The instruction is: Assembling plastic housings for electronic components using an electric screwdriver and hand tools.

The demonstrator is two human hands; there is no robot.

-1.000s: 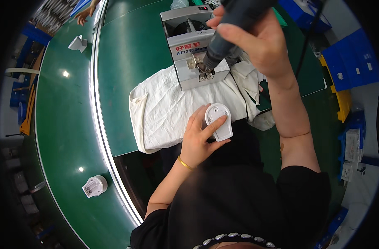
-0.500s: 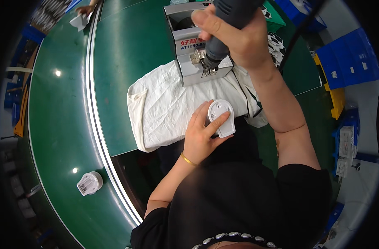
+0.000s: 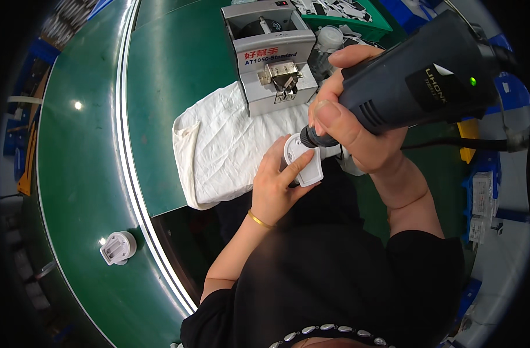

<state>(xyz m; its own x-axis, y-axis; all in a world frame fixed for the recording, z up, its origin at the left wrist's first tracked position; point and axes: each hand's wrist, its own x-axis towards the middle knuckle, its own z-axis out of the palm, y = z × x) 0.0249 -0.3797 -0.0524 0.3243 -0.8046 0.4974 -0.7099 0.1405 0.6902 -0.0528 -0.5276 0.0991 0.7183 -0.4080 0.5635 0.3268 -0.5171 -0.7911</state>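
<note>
Fingers (image 3: 296, 167) of the left hand (image 3: 272, 187) are clamped on a white housing (image 3: 312, 174): thumb across the face, the rest curled round its side. The fingers of the right hand (image 3: 365, 138) are wrapped round a dark power driver (image 3: 401, 81).

Position: the housing sits in the left hand at the near edge of a white cloth (image 3: 218, 153), nearer the body than a grey machine (image 3: 271, 66). The nose (image 3: 309, 138) of the driver overlaps its round end.

Handling, judged by eye:
- Driver: likely the heavier piece, stiff, thick in the grip. Best held round the body, toward the front. The cable (image 3: 465, 142) may tug.
- Housing: probably light, rigid plastic, smooth and a little slick. Best hold is by the side walls toward the tapered end, thumb clear of the nose. Rim may mark or chip if the tool slips.

Not visible:
- Driver's rear end and cable run off into the dark border.
- Underside of housing, hence whether it rests on anything.
- Left fingertips beneath it.
- Part of its round face, behind nose and thumb.
- Driver's tip; contact with the housing cannot be told.
</note>
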